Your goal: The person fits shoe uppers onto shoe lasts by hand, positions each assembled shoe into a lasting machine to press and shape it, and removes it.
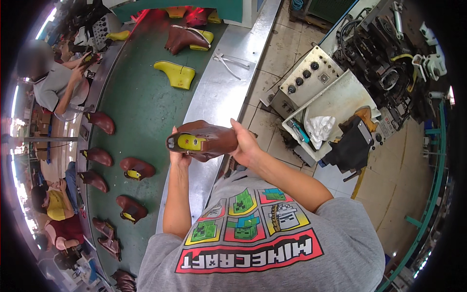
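Observation:
A brown leather boot upper (219,137) with a yellow shoe last (189,141) inside it is held up in front of me, over the metal edge of the bench. My left hand (180,156) grips its left end, fingers partly hidden beneath. At the right end, my right hand (246,146) wraps round the leather with the thumb on top. On the metal strip beyond lies a pair of pincers (226,62), handles spread. A bare yellow last (176,75) rests on the green belt, and farther off lies a brown upper on a yellow last (187,40).
Several brown boots (137,168) stand along the green belt (146,107) to my left. Across it, a person (61,80) handles a shoe; other people sit farther down. At right is a machine (384,73) with a knobbed control box (311,70) and a tray holding a white cloth (321,130).

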Tool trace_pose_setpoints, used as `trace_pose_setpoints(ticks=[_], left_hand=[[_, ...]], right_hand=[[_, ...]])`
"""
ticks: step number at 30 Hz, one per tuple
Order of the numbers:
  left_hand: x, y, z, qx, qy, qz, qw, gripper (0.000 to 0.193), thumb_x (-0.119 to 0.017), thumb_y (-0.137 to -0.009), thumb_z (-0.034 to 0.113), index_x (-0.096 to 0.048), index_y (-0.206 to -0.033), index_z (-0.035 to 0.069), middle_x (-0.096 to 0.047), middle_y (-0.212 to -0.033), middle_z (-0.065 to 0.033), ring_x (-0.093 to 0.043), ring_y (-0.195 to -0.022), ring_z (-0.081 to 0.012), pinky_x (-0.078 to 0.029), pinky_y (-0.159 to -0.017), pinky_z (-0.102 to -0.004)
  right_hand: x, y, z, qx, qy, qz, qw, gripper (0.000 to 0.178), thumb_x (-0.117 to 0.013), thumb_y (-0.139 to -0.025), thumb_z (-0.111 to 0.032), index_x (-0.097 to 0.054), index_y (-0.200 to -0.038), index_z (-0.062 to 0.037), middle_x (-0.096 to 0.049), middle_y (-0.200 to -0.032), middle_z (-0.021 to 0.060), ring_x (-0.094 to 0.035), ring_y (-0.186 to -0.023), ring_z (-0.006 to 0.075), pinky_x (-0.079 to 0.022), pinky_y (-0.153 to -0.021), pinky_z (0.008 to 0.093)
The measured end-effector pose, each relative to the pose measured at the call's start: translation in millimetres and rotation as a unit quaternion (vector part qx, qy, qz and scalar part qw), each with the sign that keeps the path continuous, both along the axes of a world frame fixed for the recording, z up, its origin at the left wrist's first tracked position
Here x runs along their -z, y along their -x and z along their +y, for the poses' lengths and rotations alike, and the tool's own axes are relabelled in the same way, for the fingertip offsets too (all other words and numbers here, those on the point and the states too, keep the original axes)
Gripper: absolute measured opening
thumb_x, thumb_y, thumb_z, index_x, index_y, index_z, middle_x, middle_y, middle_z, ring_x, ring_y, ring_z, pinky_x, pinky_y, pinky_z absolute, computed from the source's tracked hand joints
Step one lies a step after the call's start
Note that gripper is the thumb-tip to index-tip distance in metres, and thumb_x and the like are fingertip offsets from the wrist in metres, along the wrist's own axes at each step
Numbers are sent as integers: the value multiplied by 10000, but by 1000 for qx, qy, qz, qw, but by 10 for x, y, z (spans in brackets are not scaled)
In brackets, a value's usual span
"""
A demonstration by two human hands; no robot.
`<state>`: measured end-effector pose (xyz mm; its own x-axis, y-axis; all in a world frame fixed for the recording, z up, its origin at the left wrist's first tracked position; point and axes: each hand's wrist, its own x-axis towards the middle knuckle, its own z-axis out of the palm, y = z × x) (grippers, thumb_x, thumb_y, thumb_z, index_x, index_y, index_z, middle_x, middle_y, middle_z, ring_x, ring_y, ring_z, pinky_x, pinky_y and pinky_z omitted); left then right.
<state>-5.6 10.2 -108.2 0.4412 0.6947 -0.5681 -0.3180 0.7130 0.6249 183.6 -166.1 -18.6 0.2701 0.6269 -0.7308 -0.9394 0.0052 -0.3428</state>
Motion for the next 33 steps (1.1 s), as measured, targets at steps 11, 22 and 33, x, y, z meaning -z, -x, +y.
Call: trace_pose_setpoints(ticks=[11, 22, 33], left_hand=[[-469, -84, 131, 81, 8, -39, 996, 502, -677, -1053, 521, -707, -1240, 56, -763, -1180, -111, -746, -1042, -266, -625, -930, -449], [-1094, -769, -388, 160, -55, 74, 983, 551, -757, -1016, 443, -683, -1283, -33, -755, -1195, -168, -756, -1047, -275, -631, -931, -422], [-2537, -2238, -2000, 361, -496, 82, 785, 421, -903, -877, 372, -778, -948, -23, -744, -827, -45, -668, -723, -109, -540, -671, -296]], right_hand=[[-724, 25, -817, -147, -18, -749, 646, 750, -930, -811, -367, -606, -1389, -16, -731, -1144, 122, -734, -945, 329, -594, -880, 418], [-782, 24, -1392, -169, -21, -778, 605, 1005, -942, -622, -233, -538, -1524, -50, -713, -1339, 219, -727, -1142, 407, -586, -987, 448], [-996, -772, -2785, 40, -18, -445, 895, 516, -714, -1069, -277, -532, -1487, -35, -668, -1283, 75, -665, -1012, 120, -555, -885, 286]])
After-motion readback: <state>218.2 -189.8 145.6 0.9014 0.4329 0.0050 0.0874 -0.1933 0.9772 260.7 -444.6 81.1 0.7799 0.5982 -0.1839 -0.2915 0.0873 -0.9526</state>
